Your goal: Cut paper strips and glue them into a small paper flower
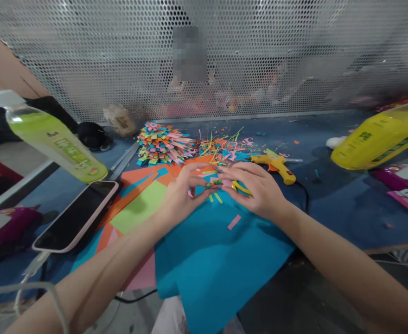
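From my remote seat I see two bare forearms, no sleeves reaching into view. The left hand (179, 197) and the right hand (259, 192) wear no gloves, and I spot no watch or bracelet at either wrist. The fingers (204, 168) look ringless, though they blur a little, so I can't be sure.

Both forearms are reaching forward over the table (329, 204), the left hand (179, 195) and right hand (259, 190) meeting, fingers (204, 185) pinching together.

labels on the green bottle (56, 139) and yellow bottle (381, 137) are unreadable.
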`<state>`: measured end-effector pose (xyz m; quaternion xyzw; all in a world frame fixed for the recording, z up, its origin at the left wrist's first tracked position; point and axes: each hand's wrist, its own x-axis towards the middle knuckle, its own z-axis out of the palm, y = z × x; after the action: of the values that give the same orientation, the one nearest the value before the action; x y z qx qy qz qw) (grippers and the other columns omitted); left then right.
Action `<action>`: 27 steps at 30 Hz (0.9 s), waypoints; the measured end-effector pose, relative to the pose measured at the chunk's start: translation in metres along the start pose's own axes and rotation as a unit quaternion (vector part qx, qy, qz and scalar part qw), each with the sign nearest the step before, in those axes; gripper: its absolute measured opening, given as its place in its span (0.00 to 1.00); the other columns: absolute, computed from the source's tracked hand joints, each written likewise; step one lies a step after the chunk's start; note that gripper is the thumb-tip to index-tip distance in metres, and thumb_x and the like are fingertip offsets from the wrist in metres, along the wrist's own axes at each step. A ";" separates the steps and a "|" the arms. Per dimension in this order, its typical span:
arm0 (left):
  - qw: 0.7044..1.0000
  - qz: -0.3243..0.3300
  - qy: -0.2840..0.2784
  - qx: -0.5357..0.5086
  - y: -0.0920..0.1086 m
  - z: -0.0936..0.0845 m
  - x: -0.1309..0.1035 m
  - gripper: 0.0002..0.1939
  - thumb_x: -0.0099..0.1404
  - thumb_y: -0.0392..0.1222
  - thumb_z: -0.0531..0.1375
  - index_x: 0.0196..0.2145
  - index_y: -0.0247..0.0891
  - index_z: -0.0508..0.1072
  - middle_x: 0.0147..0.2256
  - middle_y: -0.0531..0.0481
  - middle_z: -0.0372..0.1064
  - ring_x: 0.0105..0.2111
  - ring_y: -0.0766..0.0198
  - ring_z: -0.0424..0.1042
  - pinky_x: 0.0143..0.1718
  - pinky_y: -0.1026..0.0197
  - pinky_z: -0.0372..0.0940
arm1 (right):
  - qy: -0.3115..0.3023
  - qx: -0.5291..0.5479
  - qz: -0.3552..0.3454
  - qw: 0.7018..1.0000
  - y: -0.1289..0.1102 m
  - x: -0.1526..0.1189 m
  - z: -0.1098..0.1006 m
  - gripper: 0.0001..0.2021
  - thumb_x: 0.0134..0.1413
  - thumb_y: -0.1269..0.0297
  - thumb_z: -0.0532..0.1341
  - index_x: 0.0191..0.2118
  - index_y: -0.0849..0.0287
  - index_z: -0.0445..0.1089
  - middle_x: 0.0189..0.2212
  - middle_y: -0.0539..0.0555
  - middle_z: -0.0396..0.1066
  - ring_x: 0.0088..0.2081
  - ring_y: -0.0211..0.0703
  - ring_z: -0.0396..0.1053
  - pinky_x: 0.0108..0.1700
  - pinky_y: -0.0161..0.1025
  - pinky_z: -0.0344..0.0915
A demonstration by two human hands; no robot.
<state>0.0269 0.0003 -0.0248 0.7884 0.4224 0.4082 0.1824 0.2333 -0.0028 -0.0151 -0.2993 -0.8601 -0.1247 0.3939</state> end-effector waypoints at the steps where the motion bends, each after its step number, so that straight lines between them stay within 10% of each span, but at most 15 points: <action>1: 0.999 -0.020 -0.009 -0.027 0.000 0.001 0.000 0.23 0.56 0.45 0.62 0.49 0.42 0.61 0.30 0.53 0.74 0.27 0.67 0.72 0.29 0.66 0.63 | -0.004 0.017 0.013 1.000 0.000 0.001 0.000 0.15 0.55 0.67 0.59 0.49 0.61 0.66 0.40 0.56 0.73 0.46 0.45 0.68 0.47 0.42 0.67; 17: 0.988 -0.085 -0.054 -0.120 0.004 0.005 0.001 0.27 0.54 0.47 0.64 0.49 0.42 0.59 0.25 0.56 0.71 0.24 0.69 0.69 0.26 0.68 0.60 | -0.004 0.208 0.201 0.957 -0.003 0.000 0.001 0.15 0.52 0.70 0.61 0.47 0.56 0.65 0.38 0.51 0.74 0.46 0.43 0.69 0.44 0.38 0.66; 27: 0.999 -0.006 -0.030 -0.041 -0.003 0.005 0.000 0.25 0.56 0.47 0.63 0.49 0.45 0.60 0.26 0.58 0.71 0.25 0.70 0.70 0.26 0.68 0.62 | -0.037 0.287 0.230 0.929 -0.002 -0.001 0.006 0.14 0.51 0.66 0.62 0.45 0.59 0.66 0.34 0.52 0.75 0.38 0.40 0.73 0.39 0.36 0.68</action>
<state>0.0294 0.0028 -0.0297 0.7896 0.4041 0.4005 0.2299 0.2290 -0.0022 -0.0197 -0.3675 -0.7804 0.2327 0.4492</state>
